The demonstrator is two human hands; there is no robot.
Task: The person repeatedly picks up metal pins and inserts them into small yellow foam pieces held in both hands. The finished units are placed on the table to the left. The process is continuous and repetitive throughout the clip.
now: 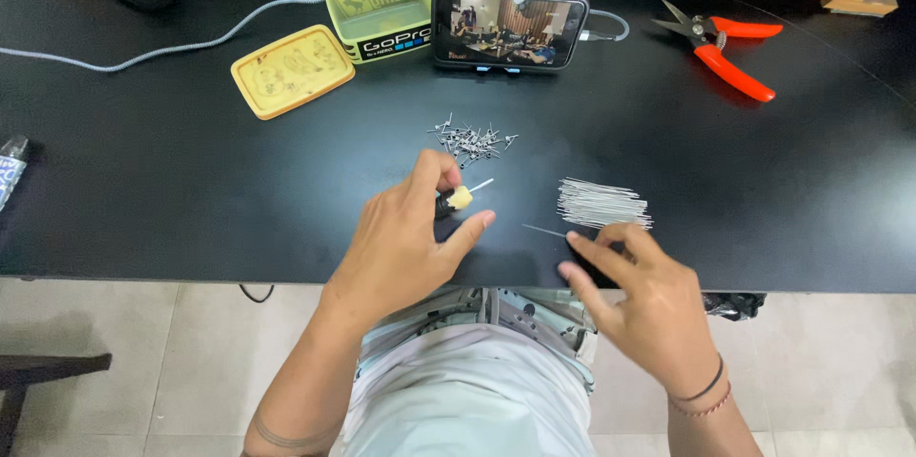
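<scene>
My left hand (412, 238) grips a small tool with a pale yellow tip (461, 197) and a short white pin sticking out toward the right. My right hand (637, 297) rests at the table's near edge, its fingertips touching a thin wire (544, 230) that lies on the black table (191, 180). Just beyond the right hand lies a bundle of straight thin wires (603, 203). A pile of several small metal pins (472, 139) sits beyond the left hand.
A phone on a blue stand (509, 30) plays a video at the back. Left of it stand a green plastic box (379, 13) and its yellow lid (291, 70). Orange-handled cutters (725, 49) lie at the back right. A grey cable (172, 47) crosses the left.
</scene>
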